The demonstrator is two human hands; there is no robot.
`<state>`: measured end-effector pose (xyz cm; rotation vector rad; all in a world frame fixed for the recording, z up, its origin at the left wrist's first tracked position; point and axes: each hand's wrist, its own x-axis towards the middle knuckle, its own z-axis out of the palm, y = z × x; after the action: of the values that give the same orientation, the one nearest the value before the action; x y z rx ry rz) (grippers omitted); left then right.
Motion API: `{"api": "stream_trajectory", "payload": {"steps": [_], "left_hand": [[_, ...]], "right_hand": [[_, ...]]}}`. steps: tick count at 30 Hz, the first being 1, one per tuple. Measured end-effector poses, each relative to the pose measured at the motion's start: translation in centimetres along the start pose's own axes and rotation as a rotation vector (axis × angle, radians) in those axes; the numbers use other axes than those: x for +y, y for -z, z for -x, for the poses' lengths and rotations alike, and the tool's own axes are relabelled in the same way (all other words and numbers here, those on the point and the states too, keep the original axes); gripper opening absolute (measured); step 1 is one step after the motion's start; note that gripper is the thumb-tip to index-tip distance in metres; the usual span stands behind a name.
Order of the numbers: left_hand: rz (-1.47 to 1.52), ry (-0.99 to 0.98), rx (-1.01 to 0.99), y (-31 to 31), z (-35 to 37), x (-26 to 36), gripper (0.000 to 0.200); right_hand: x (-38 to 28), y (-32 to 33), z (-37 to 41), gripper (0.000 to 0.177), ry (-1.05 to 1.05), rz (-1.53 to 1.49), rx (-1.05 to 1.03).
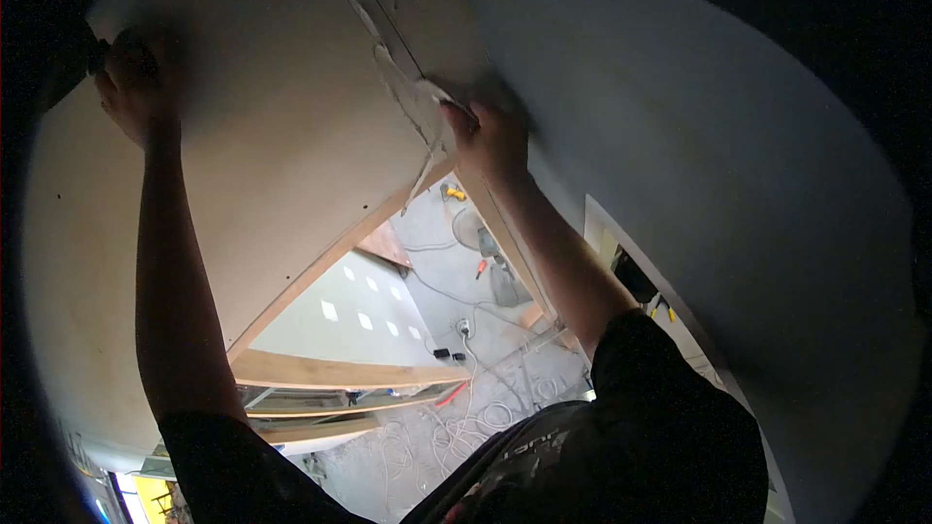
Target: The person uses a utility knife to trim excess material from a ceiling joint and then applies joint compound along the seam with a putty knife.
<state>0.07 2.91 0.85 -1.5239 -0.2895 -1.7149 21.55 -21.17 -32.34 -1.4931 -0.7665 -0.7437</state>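
My right hand [493, 144] pinches a loose, pale strip of what looks like joint tape [434, 92] at the seam between two boards. Torn ends of the strip dangle below the seam, beside an opening. To the left, my left hand [139, 87] is raised against the large beige board [262, 107], its fingers curled in shadow near the board's outer edge. Something dark shows by those fingers, too dim to name. A grey board surface [660, 126] curves away on the right. Screw heads dot the beige board along its edges.
Through the opening lies a grey floor [417, 446] with loops of white cable [447, 437]. A fan [468, 230] and a yellow tool [453, 193] stand down there. A wall panel with white patches [364, 321] and wooden framing [340, 369] are below left.
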Motion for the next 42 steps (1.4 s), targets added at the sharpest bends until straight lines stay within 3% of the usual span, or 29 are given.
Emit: {"api": "stream_trajectory", "payload": {"steps": [3, 4, 6, 7, 9, 12, 13, 15, 21, 24, 35, 39, 42], "left_hand": [[0.081, 0.025, 0.021, -1.0, 0.5, -2.0, 0.046], [-0.007, 0.002, -0.068, -1.4, 0.4, -3.0, 0.044], [-0.096, -0.024, -0.156, -2.0, 0.4, -4.1, 0.041], [-0.124, -0.044, -0.184, -1.7, 0.5, -3.7, 0.045], [-0.149, -0.069, -0.223, -1.0, 1.1, -3.0, 0.050], [-0.124, -0.027, -0.224, -0.3, 0.5, -1.6, 0.053], [-0.036, -0.066, -0.108, -0.1, 0.5, -1.0, 0.046], [0.049, -0.102, 0.001, 0.3, 0.6, -0.4, 0.039], [0.224, -0.074, 0.064, 0.0, 0.5, -0.4, 0.046], [0.099, -0.137, 0.084, -0.1, 0.4, -0.7, 0.047], [-0.012, -0.072, -0.020, -1.2, 0.8, -2.4, 0.048], [0.023, -0.049, -0.027, -0.8, 0.7, -1.8, 0.050], [0.004, 0.051, -0.092, -0.4, 0.3, -0.7, 0.052]], "right_hand": [[1.9, 0.0, 1.9, 0.044, -0.039, -0.130, -0.076], [1.8, 0.3, 2.0, 0.044, -0.033, -0.134, -0.076], [1.5, 0.9, 2.1, 0.036, -0.266, -0.239, -0.195], [0.7, 1.1, 1.3, 0.036, -0.272, -0.241, -0.197], [-0.6, 0.9, -0.7, 0.039, -0.196, -0.235, -0.093], [-1.1, -0.4, -2.6, 0.046, -0.174, -0.146, -0.111], [-1.2, -0.7, -2.8, 0.050, -0.129, -0.106, -0.092], [-1.1, -1.2, -3.3, 0.051, -0.080, -0.073, -0.040], [-0.3, -2.2, -3.9, 0.046, 0.038, -0.105, 0.011], [-0.1, -2.4, -3.7, 0.043, 0.066, -0.084, 0.006], [-0.3, -1.9, -2.2, 0.048, 0.084, 0.007, 0.034], [-0.7, -1.6, -1.2, 0.048, -0.035, -0.033, -0.021], [-0.3, -1.7, -1.2, 0.046, -0.018, -0.048, -0.015]]}}
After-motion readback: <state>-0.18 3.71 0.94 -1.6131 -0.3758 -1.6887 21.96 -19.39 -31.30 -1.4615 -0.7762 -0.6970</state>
